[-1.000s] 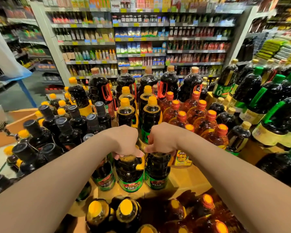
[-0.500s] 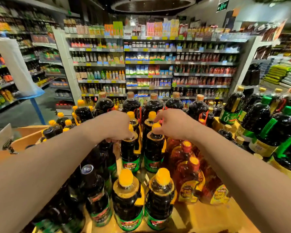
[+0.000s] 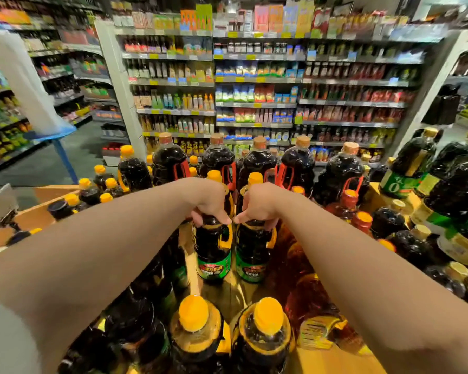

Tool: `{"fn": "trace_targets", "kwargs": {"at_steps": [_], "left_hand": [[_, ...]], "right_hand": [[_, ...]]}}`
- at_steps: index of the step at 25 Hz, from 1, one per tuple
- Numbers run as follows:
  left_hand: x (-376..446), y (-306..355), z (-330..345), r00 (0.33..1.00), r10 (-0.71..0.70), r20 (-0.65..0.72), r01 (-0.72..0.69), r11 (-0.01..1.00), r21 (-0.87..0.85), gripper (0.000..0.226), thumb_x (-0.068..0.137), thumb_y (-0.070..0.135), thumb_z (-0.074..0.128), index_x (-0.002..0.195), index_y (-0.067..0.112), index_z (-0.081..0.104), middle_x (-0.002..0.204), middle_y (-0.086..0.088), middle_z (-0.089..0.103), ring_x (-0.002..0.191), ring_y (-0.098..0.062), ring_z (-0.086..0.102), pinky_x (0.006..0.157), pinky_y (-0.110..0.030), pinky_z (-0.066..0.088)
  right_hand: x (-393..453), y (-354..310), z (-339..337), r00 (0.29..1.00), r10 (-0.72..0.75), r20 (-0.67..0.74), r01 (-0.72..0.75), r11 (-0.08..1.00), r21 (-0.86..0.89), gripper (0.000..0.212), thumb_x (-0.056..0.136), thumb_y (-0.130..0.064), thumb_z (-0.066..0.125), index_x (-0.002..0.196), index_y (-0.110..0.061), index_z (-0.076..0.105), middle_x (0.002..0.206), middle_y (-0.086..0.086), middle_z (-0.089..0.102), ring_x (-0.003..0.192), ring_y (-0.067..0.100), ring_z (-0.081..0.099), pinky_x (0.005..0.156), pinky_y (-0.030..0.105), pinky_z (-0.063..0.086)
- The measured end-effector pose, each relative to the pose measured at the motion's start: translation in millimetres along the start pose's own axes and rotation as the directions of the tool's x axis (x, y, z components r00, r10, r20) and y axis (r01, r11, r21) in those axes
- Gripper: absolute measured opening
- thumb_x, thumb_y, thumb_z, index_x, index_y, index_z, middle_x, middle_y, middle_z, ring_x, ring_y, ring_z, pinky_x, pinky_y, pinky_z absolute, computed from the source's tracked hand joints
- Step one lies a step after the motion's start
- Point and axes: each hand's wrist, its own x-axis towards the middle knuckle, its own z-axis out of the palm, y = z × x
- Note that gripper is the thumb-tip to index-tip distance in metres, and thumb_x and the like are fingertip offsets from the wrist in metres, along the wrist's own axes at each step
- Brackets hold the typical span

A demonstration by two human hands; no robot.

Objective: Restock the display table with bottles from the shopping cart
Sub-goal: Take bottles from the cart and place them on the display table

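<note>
Two dark bottles with yellow handles and green labels stand side by side on the wooden display table (image 3: 319, 357). My left hand (image 3: 211, 203) grips the top of the left bottle (image 3: 213, 249). My right hand (image 3: 257, 206) grips the top of the right bottle (image 3: 253, 252). Both caps are hidden under my hands. Two more yellow-capped bottles (image 3: 193, 327) (image 3: 265, 330) stand nearer to me, in front of that pair. The shopping cart is not in view.
Dark bottles with red handles (image 3: 170, 160) line the back of the table. Black-capped bottles (image 3: 62, 209) crowd the left, amber bottles (image 3: 346, 203) and green-labelled jugs (image 3: 454, 190) the right. Store shelving (image 3: 254, 103) stands behind, with an aisle (image 3: 38, 168) at the left.
Both hands with their bottles have moved farther back on the table since a second ago, past the two nearer bottles. The view has lifted toward the shelves.
</note>
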Motion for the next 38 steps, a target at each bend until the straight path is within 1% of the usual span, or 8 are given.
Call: {"fn": "trace_targets", "kwargs": {"at_steps": [2, 6, 13, 18, 21, 27, 35, 38], "left_hand": [[-2, 5, -2, 0.999, -0.013, 0.040, 0.014, 0.999, -0.031, 0.062, 0.085, 0.059, 0.063, 0.125, 0.011, 0.060, 0.130, -0.013, 0.059, 0.084, -0.021, 0.073, 0.074, -0.029, 0.058], [-16, 3, 5, 0.997, -0.029, 0.065, 0.035, 0.995, -0.089, 0.064, 0.086, 0.055, 0.064, 0.123, 0.003, 0.058, 0.106, -0.014, 0.067, 0.058, -0.018, 0.066, 0.073, -0.030, 0.058], [-47, 19, 16, 0.997, 0.033, 0.076, -0.027, 0.997, -0.079, 0.049, 0.087, 0.048, 0.067, 0.091, -0.001, 0.060, 0.075, -0.008, 0.060, 0.048, -0.016, 0.053, 0.056, -0.024, 0.051], [-68, 19, 28, 0.993, 0.064, 0.100, -0.056, 0.995, -0.082, 0.047, 0.088, 0.047, 0.068, 0.082, 0.002, 0.059, 0.062, -0.005, 0.058, 0.041, -0.013, 0.049, 0.051, -0.024, 0.047], [-78, 20, 34, 0.989, 0.079, 0.123, -0.070, 0.995, -0.075, 0.048, 0.088, 0.049, 0.067, 0.088, 0.002, 0.062, 0.062, -0.006, 0.058, 0.043, -0.013, 0.050, 0.050, -0.023, 0.048], [-87, 20, 40, 0.986, 0.102, 0.134, -0.089, 0.991, -0.099, 0.047, 0.089, 0.048, 0.067, 0.080, 0.003, 0.055, 0.061, -0.005, 0.055, 0.041, -0.013, 0.047, 0.048, -0.023, 0.045], [-90, 21, 41, 0.986, 0.109, 0.124, -0.096, 0.990, -0.101, 0.049, 0.089, 0.051, 0.065, 0.091, 0.003, 0.058, 0.065, -0.006, 0.060, 0.042, -0.012, 0.052, 0.049, -0.023, 0.049], [-96, 22, 29, 0.979, 0.103, 0.174, -0.099, 0.995, -0.027, 0.065, 0.083, 0.067, 0.060, 0.095, 0.003, 0.057, 0.075, -0.014, 0.064, 0.054, -0.014, 0.063, 0.049, -0.022, 0.049]], "right_hand": [[-1, -3, 0, 0.999, -0.007, 0.038, 0.005, 0.999, 0.051, 0.047, 0.085, -0.046, 0.069, 0.100, -0.002, 0.065, 0.085, 0.010, 0.066, 0.047, 0.017, 0.067, 0.047, 0.026, 0.054], [-20, -7, 3, 0.996, -0.007, 0.092, -0.001, 0.996, 0.093, 0.046, 0.089, -0.038, 0.066, 0.112, 0.001, 0.058, 0.079, 0.008, 0.057, 0.059, 0.016, 0.063, 0.042, 0.023, 0.051], [-57, -18, 15, 0.986, 0.011, 0.168, -0.034, 0.990, 0.135, 0.051, 0.090, -0.035, 0.066, 0.122, 0.002, 0.055, 0.105, 0.014, 0.058, 0.069, 0.018, 0.062, 0.046, 0.026, 0.055], [-77, -22, 23, 0.985, 0.013, 0.174, -0.029, 0.996, 0.090, 0.049, 0.091, -0.038, 0.064, 0.117, 0.002, 0.059, 0.099, 0.020, 0.064, 0.071, 0.024, 0.065, 0.044, 0.025, 0.053], [-86, -27, 24, 0.983, 0.014, 0.183, -0.028, 0.997, 0.074, 0.048, 0.091, -0.038, 0.064, 0.117, 0.002, 0.058, 0.098, 0.019, 0.064, 0.074, 0.024, 0.065, 0.045, 0.026, 0.054], [-101, -33, 25, 0.982, 0.016, 0.186, -0.029, 0.997, 0.066, 0.048, 0.092, -0.036, 0.063, 0.120, 0.003, 0.057, 0.110, 0.020, 0.061, 0.085, 0.028, 0.066, 0.060, 0.031, 0.060], [-105, -35, 26, 0.982, 0.027, 0.186, -0.036, 0.998, 0.045, 0.054, 0.092, -0.041, 0.061, 0.126, 0.001, 0.053, 0.108, 0.020, 0.060, 0.071, 0.025, 0.066, 0.046, 0.026, 0.056], [-106, -35, 19, 0.965, 0.038, 0.259, -0.032, 0.999, -0.028, 0.061, 0.093, -0.049, 0.055, 0.138, -0.010, 0.046, 0.120, 0.019, 0.057, 0.075, 0.030, 0.069, 0.061, 0.035, 0.061]]}}
